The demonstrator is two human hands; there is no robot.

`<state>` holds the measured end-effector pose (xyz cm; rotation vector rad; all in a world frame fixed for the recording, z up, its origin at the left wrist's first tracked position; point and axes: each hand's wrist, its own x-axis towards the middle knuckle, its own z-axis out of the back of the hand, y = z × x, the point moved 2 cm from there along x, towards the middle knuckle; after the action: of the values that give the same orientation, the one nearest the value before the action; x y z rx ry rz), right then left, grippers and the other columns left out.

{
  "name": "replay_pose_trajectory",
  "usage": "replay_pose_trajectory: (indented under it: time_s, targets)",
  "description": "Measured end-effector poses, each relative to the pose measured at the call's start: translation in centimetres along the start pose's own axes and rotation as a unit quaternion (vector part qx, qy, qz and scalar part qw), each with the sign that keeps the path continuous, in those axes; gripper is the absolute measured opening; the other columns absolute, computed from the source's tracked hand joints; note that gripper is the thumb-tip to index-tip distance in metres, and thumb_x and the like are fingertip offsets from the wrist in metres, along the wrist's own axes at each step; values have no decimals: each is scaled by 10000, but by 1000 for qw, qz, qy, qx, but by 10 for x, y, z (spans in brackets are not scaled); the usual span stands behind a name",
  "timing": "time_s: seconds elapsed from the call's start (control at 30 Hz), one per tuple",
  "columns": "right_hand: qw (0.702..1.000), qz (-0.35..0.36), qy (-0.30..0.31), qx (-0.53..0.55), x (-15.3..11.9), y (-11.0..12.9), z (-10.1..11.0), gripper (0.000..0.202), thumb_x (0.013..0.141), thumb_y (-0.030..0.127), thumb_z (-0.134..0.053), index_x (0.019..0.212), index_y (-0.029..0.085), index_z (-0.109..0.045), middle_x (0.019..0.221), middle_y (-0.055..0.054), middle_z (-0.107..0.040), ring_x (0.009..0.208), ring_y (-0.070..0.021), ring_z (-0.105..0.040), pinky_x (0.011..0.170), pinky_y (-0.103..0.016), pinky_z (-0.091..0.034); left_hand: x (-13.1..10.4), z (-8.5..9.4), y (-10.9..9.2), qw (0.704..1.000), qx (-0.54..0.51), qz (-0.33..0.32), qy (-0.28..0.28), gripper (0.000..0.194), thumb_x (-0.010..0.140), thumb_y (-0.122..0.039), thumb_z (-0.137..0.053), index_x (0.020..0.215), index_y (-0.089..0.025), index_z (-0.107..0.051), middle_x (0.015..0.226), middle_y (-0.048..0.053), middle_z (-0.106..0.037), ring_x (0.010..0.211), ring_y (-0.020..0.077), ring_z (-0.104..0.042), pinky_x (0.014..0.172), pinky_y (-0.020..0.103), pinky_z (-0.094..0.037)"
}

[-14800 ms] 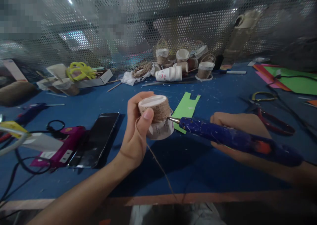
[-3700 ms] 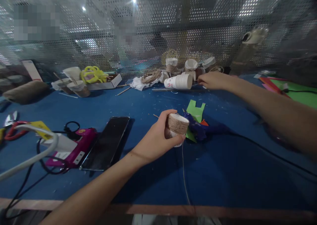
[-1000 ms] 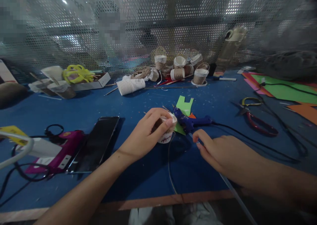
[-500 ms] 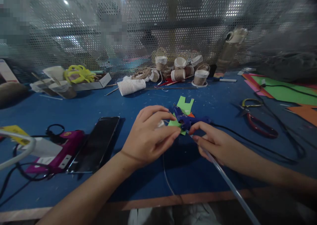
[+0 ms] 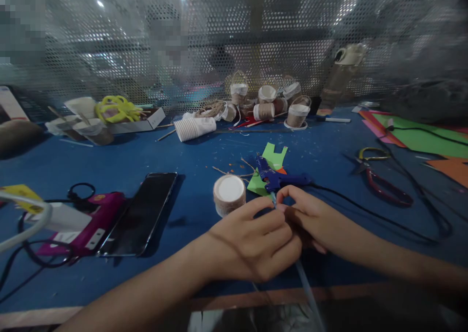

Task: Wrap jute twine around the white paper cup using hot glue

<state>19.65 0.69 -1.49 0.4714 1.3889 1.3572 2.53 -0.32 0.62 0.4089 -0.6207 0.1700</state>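
Note:
A blue hot glue gun lies on green cut paper. From its rear a long clear glue stick runs down past the table edge. My right hand pinches this stick just behind the gun. My left hand is curled beside it, thumb and forefinger closed on the same stick; its lower fingers hide part of the stick. Left of the gun stands a small upturned paper cup wrapped in twine, with loose twine ends behind it.
A phone and a magenta power strip lie at left. Red-handled pliers and the gun's black cord are at right. Stacked paper cups, twine-wrapped cups and coloured paper line the back.
My left hand has moved right and toward me, from over the twine-wrapped cup to the glue stick, uncovering the cup. The stick's lower end has swung left. My right hand has barely moved.

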Motion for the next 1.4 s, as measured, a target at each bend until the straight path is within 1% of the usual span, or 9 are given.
replay_pose_trajectory:
  time_s: [0.1,0.17,0.23,0.3,0.37,0.5,0.73,1.03,1.4]
  targets:
    - [995,33,20,-87,-1,4,4,68,1004,272,-408,1020,267,-473,483,136,-419,351,-103,-354,348,-195,-253,-1,-3,0,1000,4,-22,2,140,950,-135,-599,892,-171,-721,764,-11,-716,788,164,-646,983,372,-506]
    - [969,118,-17,-216,-2,11,13,94,974,225,-438,996,250,-526,557,91,-538,441,-121,-479,447,-230,-353,-2,-3,1,1000,5,-23,5,137,947,-132,-603,880,-168,-717,762,-3,-724,786,168,-660,945,363,-518]
    - [894,227,-116,-369,-1,18,27,137,963,212,-455,1009,220,-583,663,18,-652,614,-182,-620,596,-297,-438,-2,-2,2,1000,5,-18,9,119,941,-131,-614,887,-166,-715,763,-1,-733,770,168,-668,872,354,-532]
    - [803,303,-182,-481,4,21,40,236,950,180,-447,1091,176,-636,1003,-108,-745,930,-278,-690,786,-394,-492,-3,-1,2,1000,8,-12,6,99,932,-126,-628,893,-164,-710,757,-2,-736,751,165,-671,830,353,-535]
    - [741,298,-183,-573,14,19,51,347,893,140,-492,1208,106,-633,1199,-189,-708,1100,-353,-649,868,-451,-488,-4,1,3,1000,15,-8,2,78,922,-120,-645,889,-159,-704,735,-4,-728,739,160,-670,834,354,-534]
    - [736,272,-157,-600,34,11,61,398,867,113,-536,1253,79,-627,1190,-194,-710,1063,-346,-664,862,-436,-487,-6,3,3,1000,22,-4,6,70,915,-121,-659,874,-169,-689,713,-10,-726,724,149,-666,871,350,-532]
    - [736,237,-197,-603,39,6,60,289,909,109,-529,1184,125,-615,971,-119,-745,878,-273,-689,698,-334,-451,-7,12,3,1000,11,-2,5,63,908,-131,-681,880,-184,-696,767,-9,-765,785,145,-707,894,351,-547]
    - [706,269,-264,-600,25,12,55,391,929,99,-496,1316,98,-556,1109,-165,-729,903,-315,-719,627,-345,-445,-7,19,-8,999,3,19,-33,47,894,-183,-705,900,-225,-727,861,-2,-785,827,150,-687,779,338,-529]
    - [702,348,-236,-574,28,11,42,423,870,105,-515,1290,123,-558,1096,-149,-758,950,-295,-734,698,-345,-529,-12,12,-11,1000,2,4,-28,29,905,-223,-701,913,-246,-717,852,11,-755,791,175,-670,716,369,-504]
